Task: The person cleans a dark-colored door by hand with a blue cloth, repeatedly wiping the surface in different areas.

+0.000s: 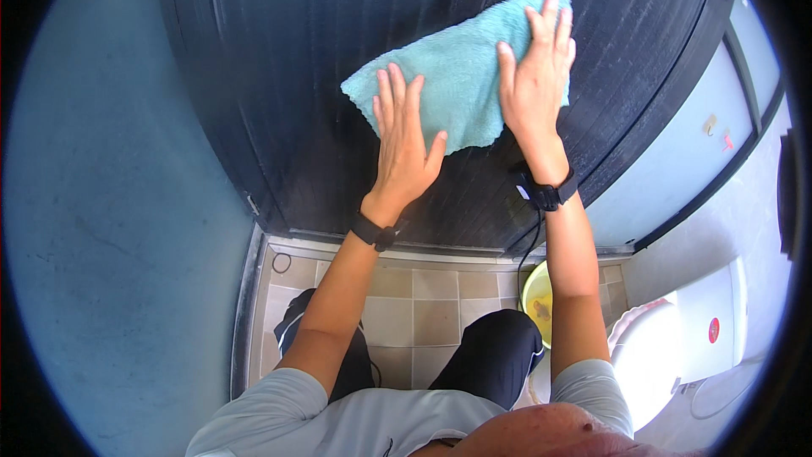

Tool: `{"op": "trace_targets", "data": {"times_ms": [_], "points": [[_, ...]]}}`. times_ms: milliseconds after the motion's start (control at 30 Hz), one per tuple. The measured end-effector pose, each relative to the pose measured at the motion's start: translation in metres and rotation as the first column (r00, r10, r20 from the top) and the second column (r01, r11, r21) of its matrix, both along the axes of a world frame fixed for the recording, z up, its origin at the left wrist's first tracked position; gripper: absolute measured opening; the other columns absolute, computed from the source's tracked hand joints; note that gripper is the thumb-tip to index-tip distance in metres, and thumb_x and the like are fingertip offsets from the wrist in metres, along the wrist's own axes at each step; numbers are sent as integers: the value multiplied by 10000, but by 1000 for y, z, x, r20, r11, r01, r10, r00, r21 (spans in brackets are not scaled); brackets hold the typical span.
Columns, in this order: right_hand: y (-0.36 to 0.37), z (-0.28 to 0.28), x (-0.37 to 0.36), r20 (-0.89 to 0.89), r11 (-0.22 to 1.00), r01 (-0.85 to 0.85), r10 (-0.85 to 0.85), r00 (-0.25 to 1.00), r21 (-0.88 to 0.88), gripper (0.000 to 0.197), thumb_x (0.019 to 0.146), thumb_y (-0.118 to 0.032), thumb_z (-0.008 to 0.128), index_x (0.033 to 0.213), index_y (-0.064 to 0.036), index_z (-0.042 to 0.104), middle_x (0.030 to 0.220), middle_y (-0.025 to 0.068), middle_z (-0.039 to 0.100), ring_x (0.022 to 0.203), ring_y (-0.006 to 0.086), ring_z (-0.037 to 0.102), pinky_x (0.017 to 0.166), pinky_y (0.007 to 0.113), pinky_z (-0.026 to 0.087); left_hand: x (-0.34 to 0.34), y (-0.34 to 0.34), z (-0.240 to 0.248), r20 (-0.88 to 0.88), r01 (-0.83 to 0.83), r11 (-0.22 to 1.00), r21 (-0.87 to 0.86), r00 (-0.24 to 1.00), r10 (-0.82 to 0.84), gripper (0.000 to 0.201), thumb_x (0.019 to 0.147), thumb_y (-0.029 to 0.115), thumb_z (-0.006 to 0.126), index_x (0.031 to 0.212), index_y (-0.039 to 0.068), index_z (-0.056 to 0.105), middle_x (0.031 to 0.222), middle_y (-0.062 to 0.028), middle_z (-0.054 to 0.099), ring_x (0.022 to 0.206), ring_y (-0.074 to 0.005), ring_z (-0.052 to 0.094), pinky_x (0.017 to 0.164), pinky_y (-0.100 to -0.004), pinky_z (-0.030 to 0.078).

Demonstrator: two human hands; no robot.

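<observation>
A light teal cleaning cloth (461, 76) is spread against a dark slatted door (296, 93) in front of me. My left hand (403, 140) lies flat on the cloth's lower left part, fingers stretched upward and thumb apart. Higher up, my right hand (537, 85) presses on the cloth's right end with its fingers spread. Neither hand grips the cloth; both push it against the door from the front. Each wrist wears a black band, and a cable hangs from the right one.
A yellow-green basin (539, 300) stands on the tiled floor (436, 313), partly behind my right forearm. At the lower right is a white toilet (651, 355). A pale blue wall (101, 203) rises on the left, and a light panel with small hooks (710, 125) is on the right.
</observation>
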State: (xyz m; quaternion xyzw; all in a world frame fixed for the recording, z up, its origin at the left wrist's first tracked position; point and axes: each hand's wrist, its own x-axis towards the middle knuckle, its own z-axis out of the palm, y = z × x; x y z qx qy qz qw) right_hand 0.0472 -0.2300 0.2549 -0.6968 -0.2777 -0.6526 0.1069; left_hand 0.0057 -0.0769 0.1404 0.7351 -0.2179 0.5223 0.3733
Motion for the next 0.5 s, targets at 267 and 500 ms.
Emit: {"op": "trace_targets", "data": {"times_ms": [267, 500], "points": [[-41, -56, 0, -135, 982, 87, -65, 989, 166, 593, 852, -153, 575, 1354, 20, 311, 1488, 280, 158, 1391, 430, 117, 1093, 549, 146, -3, -25, -13, -107, -59, 972, 229, 991, 86, 704, 769, 126, 626, 1389, 8, 313, 1500, -292, 73, 1400, -446, 23, 1084, -587, 90], [-48, -113, -6, -297, 939, 234, -156, 942, 250, 709, 881, -200, 541, 1419, 67, 165, 1477, 340, 14, 1376, 486, 31, 1105, 548, 85, -13, -58, -30, -175, -80, 985, 152, 979, 107, 765, 760, 103, 620, 1419, -7, 247, 1455, -377, 37, 1363, -525, 22, 1084, -579, 105]]}}
